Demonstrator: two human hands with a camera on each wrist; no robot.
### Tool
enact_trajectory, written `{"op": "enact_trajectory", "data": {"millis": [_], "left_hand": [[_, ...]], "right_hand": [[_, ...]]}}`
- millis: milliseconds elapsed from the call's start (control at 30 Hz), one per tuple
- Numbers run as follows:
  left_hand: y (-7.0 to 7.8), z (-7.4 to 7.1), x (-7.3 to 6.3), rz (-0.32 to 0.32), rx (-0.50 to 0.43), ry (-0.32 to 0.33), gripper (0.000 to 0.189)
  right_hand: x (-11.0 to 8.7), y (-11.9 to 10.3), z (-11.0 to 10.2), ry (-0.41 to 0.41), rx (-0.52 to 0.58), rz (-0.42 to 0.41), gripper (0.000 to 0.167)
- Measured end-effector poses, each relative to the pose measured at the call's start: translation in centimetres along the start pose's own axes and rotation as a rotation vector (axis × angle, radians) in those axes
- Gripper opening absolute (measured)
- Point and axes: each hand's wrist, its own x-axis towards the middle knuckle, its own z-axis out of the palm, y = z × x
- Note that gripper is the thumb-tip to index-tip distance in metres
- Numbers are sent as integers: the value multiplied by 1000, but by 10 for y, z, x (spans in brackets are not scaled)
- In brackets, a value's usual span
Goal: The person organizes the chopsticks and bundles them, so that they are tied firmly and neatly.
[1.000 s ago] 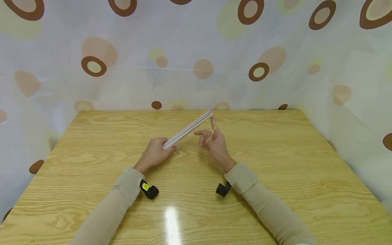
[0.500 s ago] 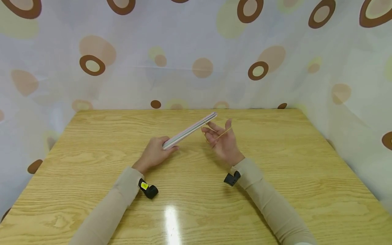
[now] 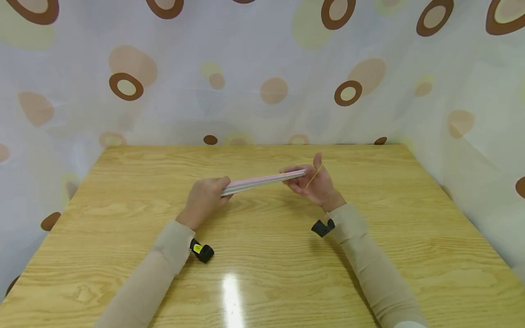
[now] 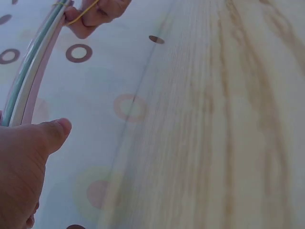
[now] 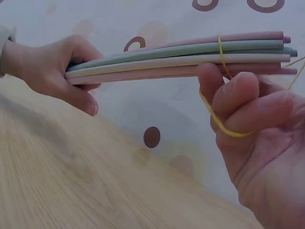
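Note:
My left hand (image 3: 203, 199) grips the near end of a bundle of thin pastel straws (image 3: 260, 181), pink, green and white, held above the table and sloping slightly up to the right. A yellow rubber band (image 5: 220, 50) crosses the bundle near its far end. From there the band stretches around the fingers of my right hand (image 3: 319, 186) and up to its raised thumb. In the right wrist view, the curled fingers sit just under the straws, and one fingertip is right at the lowest ones. In the left wrist view, the left thumb lies beside the straws.
The wood-grain table (image 3: 262, 273) stretches beneath both arms. A pale curtain (image 3: 172, 54) with brown and beige ovals hangs along the back and sides. Black wrist cameras (image 3: 202, 250) are strapped at both cuffs.
The right hand has moved right and turned its palm toward the head camera, thumb up, with the band stretched on it. The bundle has tipped to a flatter angle, its far end moving right and down.

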Motion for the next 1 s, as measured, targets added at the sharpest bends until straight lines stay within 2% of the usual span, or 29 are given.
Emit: {"op": "enact_trajectory", "data": {"millis": [100,233,400,467,600,833,1000], "left_hand": [[3,-2,0,36,35,0,23],[4,-3,0,41,47,-12,24],[3,-2,0,22,38,-33,22],[2,-1,0,8,32,-42,21],[1,2,-1,-10,12,-55,20],[-3,7,-3,-43,-30,-65,21],[-6,9,-5,-96,-70,-87,23]], "right_hand": [[-2,-6,-2,34,-223,61,64],[-3,-11,1,151,-490,166,46],[-3,-14,7,277,-698,304,46],[-2,-14,7,306,-739,336,41],[0,-13,7,308,-787,359,29],[0,-15,11,259,-817,302,11],[2,-12,13,249,-812,266,7]]}}
